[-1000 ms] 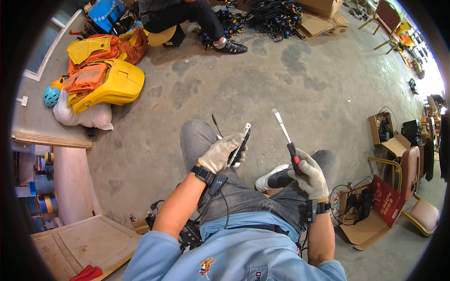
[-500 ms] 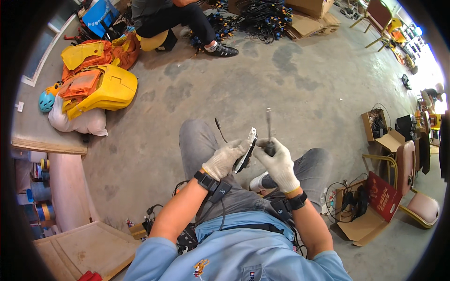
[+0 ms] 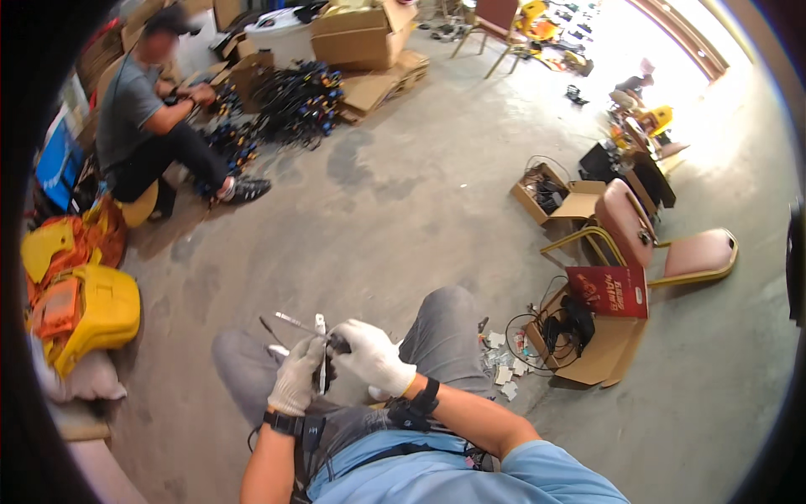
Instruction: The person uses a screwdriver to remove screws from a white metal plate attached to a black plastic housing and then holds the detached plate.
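Observation:
Both my hands wear white knit gloves and meet above my lap, between my knees. My left hand [image 3: 295, 375] is closed on a narrow white-and-black part [image 3: 321, 378], held upright; its kind I cannot make out. My right hand [image 3: 369, 354] grips a screwdriver [image 3: 295, 322] by its dark handle. The metal shaft points up and left, passing close to the part's top end, and whether they touch I cannot tell. A thin black cable end [image 3: 270, 329] sticks out beside my left hand.
Scraps of white pieces [image 3: 506, 370] lie right of my knee, beside an open cardboard box [image 3: 617, 357] with black cables. Chairs [image 3: 630, 223] stand farther right. Yellow and orange plastic shells [image 3: 105, 307] are at left. A person [image 3: 138, 118] sits far left by piled cables [image 3: 298, 105].
The view has swung to the right. My right hand has come against the left, and the screwdriver has tipped from upright to pointing left across the part.

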A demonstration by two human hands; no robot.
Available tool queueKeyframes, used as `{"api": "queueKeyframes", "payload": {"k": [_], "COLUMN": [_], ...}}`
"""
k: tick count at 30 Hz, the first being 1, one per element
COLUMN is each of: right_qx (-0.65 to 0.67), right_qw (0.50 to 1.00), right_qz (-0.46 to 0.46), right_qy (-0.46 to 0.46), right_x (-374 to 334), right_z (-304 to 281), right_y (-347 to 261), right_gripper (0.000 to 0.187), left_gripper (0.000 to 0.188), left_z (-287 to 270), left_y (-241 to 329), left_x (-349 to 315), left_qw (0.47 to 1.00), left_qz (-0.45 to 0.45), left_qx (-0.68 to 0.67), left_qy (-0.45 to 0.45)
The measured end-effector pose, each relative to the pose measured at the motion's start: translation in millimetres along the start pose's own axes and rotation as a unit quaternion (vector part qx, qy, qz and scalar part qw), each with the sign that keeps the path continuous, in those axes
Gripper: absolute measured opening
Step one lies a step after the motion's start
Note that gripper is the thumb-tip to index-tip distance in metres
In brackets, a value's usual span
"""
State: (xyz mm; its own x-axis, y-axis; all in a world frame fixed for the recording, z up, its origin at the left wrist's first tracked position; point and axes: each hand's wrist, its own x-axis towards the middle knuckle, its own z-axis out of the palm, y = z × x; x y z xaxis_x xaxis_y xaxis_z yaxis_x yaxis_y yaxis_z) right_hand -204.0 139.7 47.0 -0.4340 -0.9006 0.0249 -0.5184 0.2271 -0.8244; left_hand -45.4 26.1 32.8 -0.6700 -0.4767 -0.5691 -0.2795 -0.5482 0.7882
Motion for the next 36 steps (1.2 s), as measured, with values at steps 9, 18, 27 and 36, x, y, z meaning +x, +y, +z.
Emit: {"api": "queueKeyframes", "payload": {"k": [9,18,27,36], "right_qx": [-0.011,0.0,-0.029,-0.026], "right_qw": [0.999,0.997,0.996,0.985], "right_qz": [0.039,0.074,0.08,0.161], "right_qy": [-0.027,-0.014,-0.016,-0.05], "right_x": [-2.2,-3.3,-6.0,-6.6], "right_z": [2.7,1.6,-6.7,-7.2], "right_y": [-1.5,-2.0,-5.4,8.9], "right_gripper": [0.028,0.03,0.028,0.032], "left_gripper": [0.035,0.043,0.053,0.04], "left_z": [-1.7,3.9,11.5,-20.9], "left_y": [-4.7,-9.4,-6.2,-31.8], "left_x": [0.4,6.8,-3.1,10.0], "left_qw": [1.0,0.999,0.981,0.992], "left_qz": [0.001,-0.009,0.016,0.043], "left_qx": [-0.01,0.038,0.184,-0.12], "left_qy": [-0.02,0.007,0.06,-0.024]}}
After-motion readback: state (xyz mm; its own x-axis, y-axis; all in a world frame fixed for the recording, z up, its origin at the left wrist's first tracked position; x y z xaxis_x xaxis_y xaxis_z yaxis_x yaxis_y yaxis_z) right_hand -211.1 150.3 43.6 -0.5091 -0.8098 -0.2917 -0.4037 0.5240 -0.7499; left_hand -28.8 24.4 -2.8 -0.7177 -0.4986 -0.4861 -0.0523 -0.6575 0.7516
